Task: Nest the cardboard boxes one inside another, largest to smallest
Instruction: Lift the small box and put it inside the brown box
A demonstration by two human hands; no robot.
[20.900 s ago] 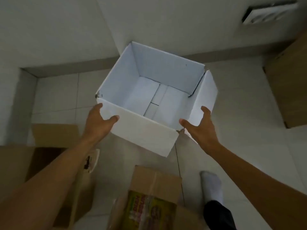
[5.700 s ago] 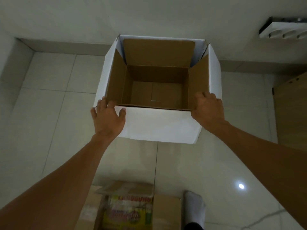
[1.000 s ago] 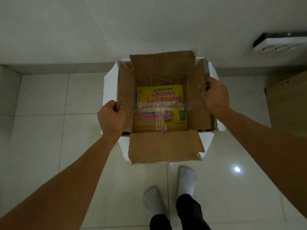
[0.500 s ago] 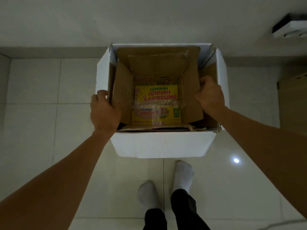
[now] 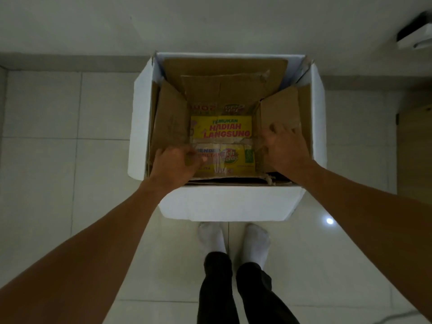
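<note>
White outer box [image 5: 230, 203] standing on tiled floor [image 5: 42, 160], against the wall, open at the top. Brown middle box [image 5: 224, 66] seated inside it, flaps upright against the white walls. Printed inner box [image 5: 222, 127], with a yellow panel on its floor, lowered inside the brown one; three boxes nested by appearance.

Left hand [image 5: 174, 166] inside the near-left corner, fingers curled against the inner box's left flap; whether pinching or only pressing cannot be told. Right hand [image 5: 286, 149] laid flat, fingers spread, against the right flap [image 5: 279, 108], pushing it outward; open grip, nothing held.

Step in hand, as judged: seating the innermost box and flattening its flaps against the surrounding walls. Near edge appears ragged and slightly proud of the white rim.

Next move, as judged: even downward pressure at both sides until the inner box bottoms out, then withdrawal of both hands without dragging the flaps inward. Worn, creased cardboard likely to buckle under one-sided force. Any further box to be nested: none in view.

Socked feet [image 5: 233, 239] just behind the white box.
</note>
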